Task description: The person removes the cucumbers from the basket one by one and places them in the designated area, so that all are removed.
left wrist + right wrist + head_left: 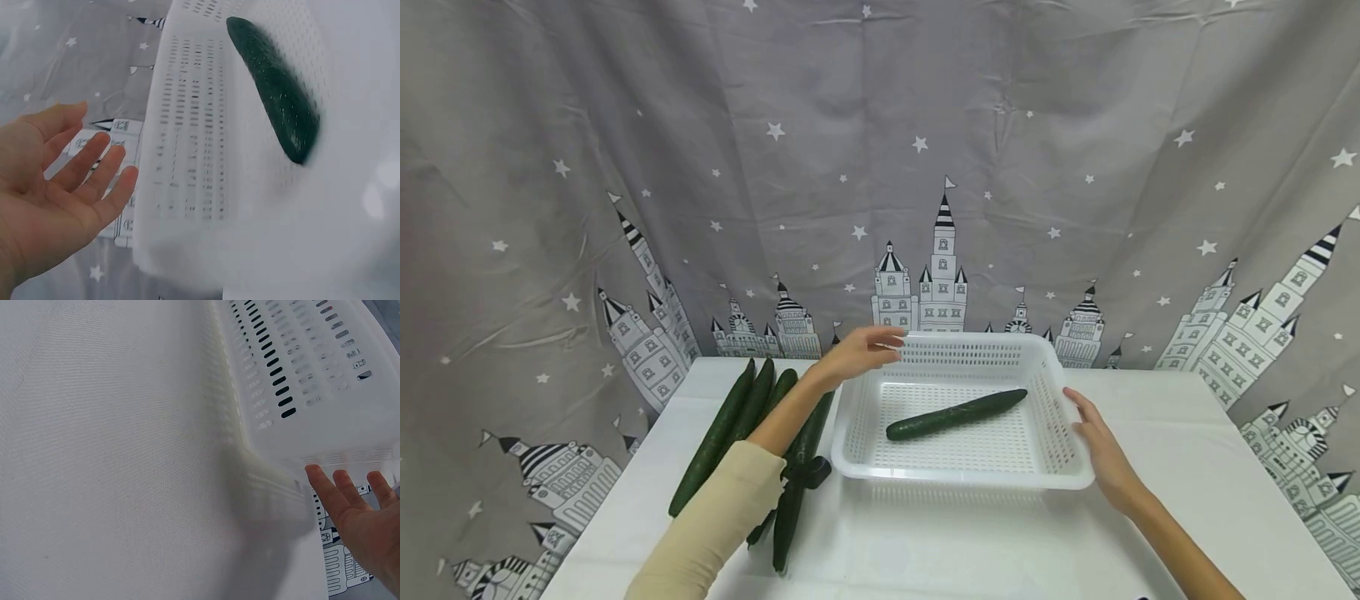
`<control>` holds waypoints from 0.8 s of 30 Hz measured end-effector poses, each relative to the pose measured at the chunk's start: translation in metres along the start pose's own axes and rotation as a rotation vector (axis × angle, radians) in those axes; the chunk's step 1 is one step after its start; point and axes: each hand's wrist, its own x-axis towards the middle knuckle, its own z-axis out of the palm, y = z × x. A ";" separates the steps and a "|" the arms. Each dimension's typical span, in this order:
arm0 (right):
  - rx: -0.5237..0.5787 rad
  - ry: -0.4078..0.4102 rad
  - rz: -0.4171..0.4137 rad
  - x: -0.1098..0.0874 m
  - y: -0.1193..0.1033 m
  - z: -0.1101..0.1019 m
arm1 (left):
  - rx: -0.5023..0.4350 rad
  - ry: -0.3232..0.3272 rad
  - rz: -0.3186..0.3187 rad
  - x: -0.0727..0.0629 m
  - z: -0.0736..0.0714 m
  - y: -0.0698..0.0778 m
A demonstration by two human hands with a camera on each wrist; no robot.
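Observation:
A white plastic basket (962, 481) with slotted walls stands on the table, and one dark green cucumber (957, 414) lies slantwise on its bottom. My left hand (863, 352) is at the basket's back left corner. In the left wrist view its fingers are spread and loosely bent, beside the basket's outer wall, holding nothing. On the opposite side, my right hand (1093, 437) is at the basket's right wall. The right wrist view has its fingers (326, 487) extended, tips at the rim; whether the thumb grips there is hidden.
Several more cucumbers (711, 454) lie side by side on the table left of the basket, partly under my left forearm. A white cloth (940, 550) covers the table. Behind it hangs a grey curtain (820, 183) printed with castles and stars.

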 end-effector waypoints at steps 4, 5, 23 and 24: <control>0.014 -0.003 0.000 0.000 -0.001 0.000 | 0.006 -0.069 -0.032 0.019 0.014 0.003; 0.018 -0.005 -0.001 -0.001 -0.001 -0.001 | 0.003 -0.084 -0.039 0.024 0.018 0.005; 0.018 -0.004 -0.004 0.000 -0.001 -0.001 | 0.177 -0.377 -0.222 0.076 0.074 -0.002; 0.017 -0.004 -0.005 0.000 -0.001 0.000 | 0.180 -0.397 -0.237 0.077 0.075 -0.002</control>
